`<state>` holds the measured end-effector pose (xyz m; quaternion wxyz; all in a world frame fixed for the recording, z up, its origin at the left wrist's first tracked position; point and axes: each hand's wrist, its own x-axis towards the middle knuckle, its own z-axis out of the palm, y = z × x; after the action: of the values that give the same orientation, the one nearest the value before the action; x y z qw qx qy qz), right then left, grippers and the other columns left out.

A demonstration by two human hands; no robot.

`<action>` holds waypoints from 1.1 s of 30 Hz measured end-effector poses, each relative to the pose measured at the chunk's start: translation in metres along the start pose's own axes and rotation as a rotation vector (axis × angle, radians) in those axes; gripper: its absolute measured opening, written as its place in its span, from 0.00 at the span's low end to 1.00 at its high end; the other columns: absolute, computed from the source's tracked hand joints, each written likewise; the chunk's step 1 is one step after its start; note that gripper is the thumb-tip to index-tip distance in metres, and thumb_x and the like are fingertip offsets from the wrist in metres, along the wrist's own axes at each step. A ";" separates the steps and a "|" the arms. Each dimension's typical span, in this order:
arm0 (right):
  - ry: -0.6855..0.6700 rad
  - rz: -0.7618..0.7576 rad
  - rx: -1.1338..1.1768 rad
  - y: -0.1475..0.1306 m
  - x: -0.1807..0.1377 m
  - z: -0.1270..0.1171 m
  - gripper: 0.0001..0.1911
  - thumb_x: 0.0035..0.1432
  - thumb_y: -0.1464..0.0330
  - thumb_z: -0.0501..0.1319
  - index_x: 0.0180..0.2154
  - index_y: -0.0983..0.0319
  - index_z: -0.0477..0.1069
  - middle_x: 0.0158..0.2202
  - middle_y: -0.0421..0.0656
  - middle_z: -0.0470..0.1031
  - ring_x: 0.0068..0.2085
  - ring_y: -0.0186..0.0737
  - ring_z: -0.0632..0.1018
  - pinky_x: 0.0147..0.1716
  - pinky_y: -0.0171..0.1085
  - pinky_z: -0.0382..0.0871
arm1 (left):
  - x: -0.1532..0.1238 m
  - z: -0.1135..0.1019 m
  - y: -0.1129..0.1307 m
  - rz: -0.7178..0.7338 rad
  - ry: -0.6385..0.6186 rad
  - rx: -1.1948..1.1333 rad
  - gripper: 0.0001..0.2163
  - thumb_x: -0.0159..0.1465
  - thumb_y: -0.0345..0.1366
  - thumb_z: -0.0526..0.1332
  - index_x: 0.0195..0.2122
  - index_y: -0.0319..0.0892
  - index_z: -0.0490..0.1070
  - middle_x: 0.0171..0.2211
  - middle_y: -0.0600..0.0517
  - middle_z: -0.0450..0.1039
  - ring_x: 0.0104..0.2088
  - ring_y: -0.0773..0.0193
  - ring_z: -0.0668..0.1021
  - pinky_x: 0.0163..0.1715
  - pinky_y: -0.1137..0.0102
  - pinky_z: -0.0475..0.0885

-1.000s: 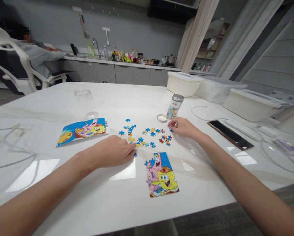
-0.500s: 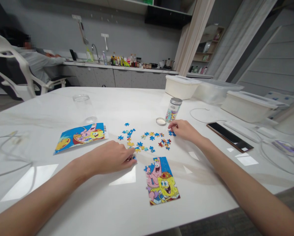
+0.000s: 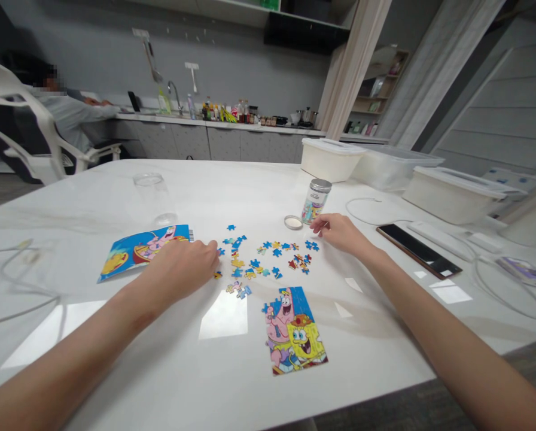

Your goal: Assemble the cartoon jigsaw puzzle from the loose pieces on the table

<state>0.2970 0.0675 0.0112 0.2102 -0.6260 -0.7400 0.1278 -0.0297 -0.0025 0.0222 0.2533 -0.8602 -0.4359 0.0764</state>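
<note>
Curled fingers of my left hand (image 3: 189, 263) hover at the left side of the loose jigsaw pieces (image 3: 254, 263), their tips touching or just beside a blue piece (image 3: 222, 252); what they pinch is hidden. My right hand (image 3: 340, 233) holds nothing, its fingers bent and apart just above small blue pieces (image 3: 311, 245). Nearer to me lies a partly joined puzzle (image 3: 297, 332) of a pink and a yellow cartoon figure, ragged along its left edge. A few joined pieces (image 3: 238, 290) lie left of it. Under my left hand, the picture sheet (image 3: 128, 248) is partly covered.
A printed can (image 3: 316, 200) stands behind my right hand, with a round lid (image 3: 294, 222) beside it. A clear jar (image 3: 154, 200) lies at the back left. Storage boxes (image 3: 333, 160), a phone (image 3: 418, 250) and cables are to the right. Another person (image 3: 73, 117) sits at the far left.
My left hand has moved left and back, uncovering the joined pieces beside the puzzle and covering part of the picture sheet. My right hand has lifted slightly off the blue pieces.
</note>
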 end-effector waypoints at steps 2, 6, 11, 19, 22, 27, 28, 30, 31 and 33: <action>-0.028 0.018 -0.027 0.002 0.000 -0.001 0.16 0.48 0.81 0.57 0.34 0.63 0.79 0.34 0.45 0.81 0.35 0.40 0.80 0.36 0.34 0.70 | -0.001 -0.001 -0.002 -0.033 -0.025 -0.012 0.16 0.64 0.25 0.46 0.25 0.40 0.69 0.19 0.44 0.70 0.17 0.57 0.73 0.18 0.68 0.55; -0.144 -0.027 -0.077 0.004 0.000 0.002 0.09 0.54 0.71 0.60 0.34 0.63 0.80 0.32 0.45 0.81 0.35 0.42 0.79 0.38 0.37 0.70 | -0.002 0.002 -0.004 -0.119 -0.036 -0.068 0.16 0.70 0.33 0.46 0.29 0.38 0.70 0.17 0.43 0.70 0.19 0.51 0.76 0.20 0.67 0.58; -0.199 -0.098 -0.060 -0.002 -0.003 0.004 0.09 0.53 0.69 0.62 0.35 0.63 0.79 0.31 0.44 0.80 0.34 0.42 0.79 0.36 0.37 0.70 | -0.005 0.002 -0.008 -0.145 -0.083 -0.114 0.17 0.71 0.38 0.48 0.31 0.37 0.71 0.20 0.41 0.74 0.23 0.48 0.79 0.22 0.67 0.62; -0.201 -0.199 -0.026 -0.005 -0.004 0.010 0.08 0.54 0.68 0.60 0.33 0.60 0.78 0.29 0.41 0.79 0.32 0.40 0.77 0.34 0.36 0.69 | -0.004 -0.006 -0.016 -0.137 -0.259 -0.206 0.14 0.69 0.41 0.55 0.29 0.41 0.72 0.25 0.47 0.76 0.29 0.53 0.80 0.27 0.68 0.67; -0.161 -0.240 -0.055 -0.005 -0.005 0.014 0.09 0.55 0.69 0.59 0.33 0.60 0.78 0.30 0.42 0.79 0.32 0.40 0.77 0.33 0.36 0.68 | -0.002 -0.006 -0.015 -0.116 -0.312 -0.230 0.17 0.70 0.42 0.52 0.29 0.41 0.72 0.24 0.48 0.75 0.29 0.56 0.80 0.30 0.67 0.68; -0.081 -0.313 -0.029 -0.015 -0.009 0.020 0.10 0.58 0.69 0.57 0.33 0.61 0.77 0.33 0.44 0.77 0.35 0.41 0.76 0.34 0.37 0.68 | 0.002 -0.010 -0.009 -0.122 -0.344 -0.257 0.20 0.71 0.47 0.49 0.33 0.40 0.74 0.25 0.45 0.76 0.28 0.54 0.80 0.27 0.67 0.67; -0.080 -0.338 -0.011 -0.019 -0.011 0.022 0.09 0.58 0.69 0.57 0.34 0.61 0.77 0.34 0.44 0.77 0.35 0.41 0.76 0.35 0.37 0.68 | 0.002 -0.011 -0.008 -0.118 -0.352 -0.269 0.20 0.71 0.47 0.49 0.34 0.40 0.74 0.25 0.45 0.77 0.28 0.53 0.80 0.27 0.67 0.67; -0.096 -0.397 0.019 -0.026 -0.016 0.023 0.09 0.59 0.69 0.57 0.34 0.61 0.76 0.34 0.45 0.76 0.36 0.41 0.76 0.36 0.38 0.69 | 0.003 -0.013 -0.006 -0.116 -0.365 -0.299 0.20 0.71 0.46 0.49 0.35 0.40 0.75 0.26 0.45 0.77 0.29 0.53 0.80 0.27 0.67 0.67; -0.111 -0.425 0.033 -0.030 -0.018 0.024 0.09 0.59 0.69 0.57 0.35 0.61 0.76 0.35 0.45 0.76 0.36 0.40 0.76 0.36 0.38 0.69 | 0.003 -0.014 -0.006 -0.113 -0.368 -0.317 0.20 0.71 0.46 0.49 0.35 0.40 0.75 0.26 0.45 0.77 0.29 0.53 0.80 0.27 0.67 0.67; -0.163 -0.458 0.068 -0.036 -0.023 0.024 0.09 0.61 0.69 0.56 0.34 0.62 0.75 0.36 0.45 0.75 0.35 0.39 0.76 0.36 0.38 0.69 | 0.003 -0.013 -0.006 -0.107 -0.369 -0.345 0.19 0.71 0.46 0.50 0.35 0.40 0.75 0.27 0.46 0.77 0.29 0.54 0.80 0.26 0.68 0.67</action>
<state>0.2573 0.0404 0.0025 0.1943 -0.4222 -0.8723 0.1518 -0.0270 -0.0020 0.0367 0.0225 -0.8378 -0.5264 0.1430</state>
